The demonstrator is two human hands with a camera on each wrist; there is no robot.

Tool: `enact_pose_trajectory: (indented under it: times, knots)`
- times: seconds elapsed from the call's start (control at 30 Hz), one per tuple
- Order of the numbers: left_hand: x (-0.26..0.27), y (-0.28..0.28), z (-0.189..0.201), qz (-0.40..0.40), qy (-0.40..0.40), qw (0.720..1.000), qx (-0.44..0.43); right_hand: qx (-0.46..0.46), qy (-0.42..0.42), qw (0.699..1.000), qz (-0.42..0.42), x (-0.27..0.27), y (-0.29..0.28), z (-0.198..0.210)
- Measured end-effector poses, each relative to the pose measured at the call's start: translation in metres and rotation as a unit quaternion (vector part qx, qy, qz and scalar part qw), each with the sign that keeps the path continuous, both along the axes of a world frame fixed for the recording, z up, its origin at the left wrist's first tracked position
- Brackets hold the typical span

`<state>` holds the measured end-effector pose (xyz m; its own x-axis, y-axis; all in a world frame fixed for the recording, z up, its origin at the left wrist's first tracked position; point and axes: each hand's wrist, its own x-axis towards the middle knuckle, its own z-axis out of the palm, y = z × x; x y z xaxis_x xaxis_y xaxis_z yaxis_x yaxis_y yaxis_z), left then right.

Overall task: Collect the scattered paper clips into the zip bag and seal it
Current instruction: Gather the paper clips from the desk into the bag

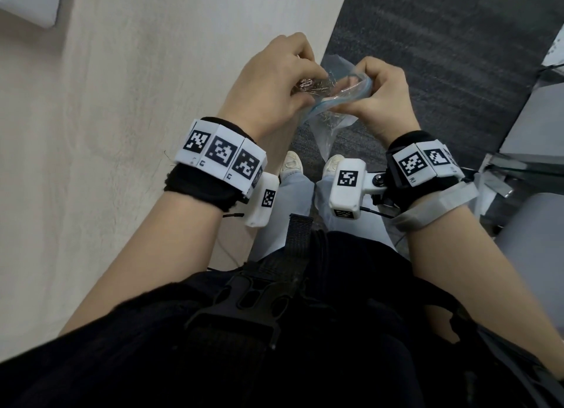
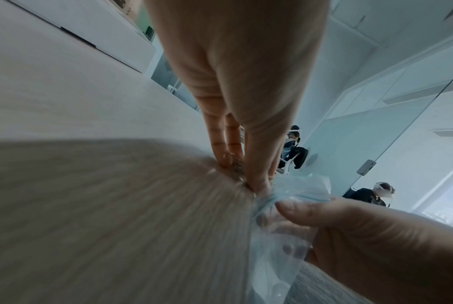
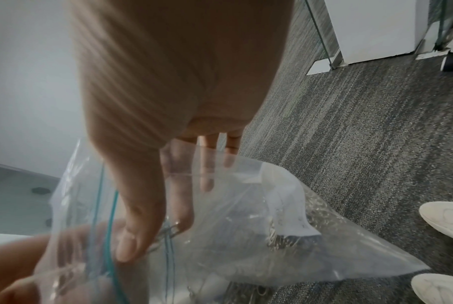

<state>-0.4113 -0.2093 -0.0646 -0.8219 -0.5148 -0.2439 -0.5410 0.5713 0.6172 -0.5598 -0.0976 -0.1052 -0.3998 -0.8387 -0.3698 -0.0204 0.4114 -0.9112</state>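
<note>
At the right edge of the pale wooden table [image 1: 122, 102] my left hand [image 1: 308, 72] curls its fingers and thumb round a bunch of metal paper clips [image 1: 300, 85]. In the left wrist view the fingertips [image 2: 221, 162] press that bunch of clips [image 2: 237, 166] against the tabletop at the edge. My right hand [image 1: 363, 78] grips the blue-striped mouth of the clear zip bag [image 1: 332, 123] just off the edge, beside the left hand. The bag [image 3: 246, 236] hangs open below, thumb outside, fingers seen through the plastic. Several clips [image 3: 280, 240] lie inside it.
Dark grey carpet [image 1: 442, 56] runs to the right of the table, with my white shoes [image 1: 293, 163] below the bag. A white flat device [image 1: 27, 1] lies at the table's far left corner. Two seated people [image 2: 293, 148] and glass walls show in the background.
</note>
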Motion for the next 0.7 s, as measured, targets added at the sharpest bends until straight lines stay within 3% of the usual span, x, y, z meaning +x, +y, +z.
enact_pose_trajectory:
  times: [0.23, 0.47, 0.7]
  knots:
    - [0.010, -0.007, 0.007, 0.039, 0.037, 0.999, -0.002, -0.001, -0.002, 1.000, 0.006, 0.001, -0.001, -0.002]
    - [0.040, -0.028, 0.012, 0.060, -0.026, 0.998, 0.020, 0.004, 0.002, 1.000, 0.007, 0.002, -0.001, -0.002]
    - [0.016, -0.014, -0.002, 0.072, 0.038, 0.996, 0.030, 0.001, 0.001, 1.000, -0.001, 0.005, 0.000, 0.001]
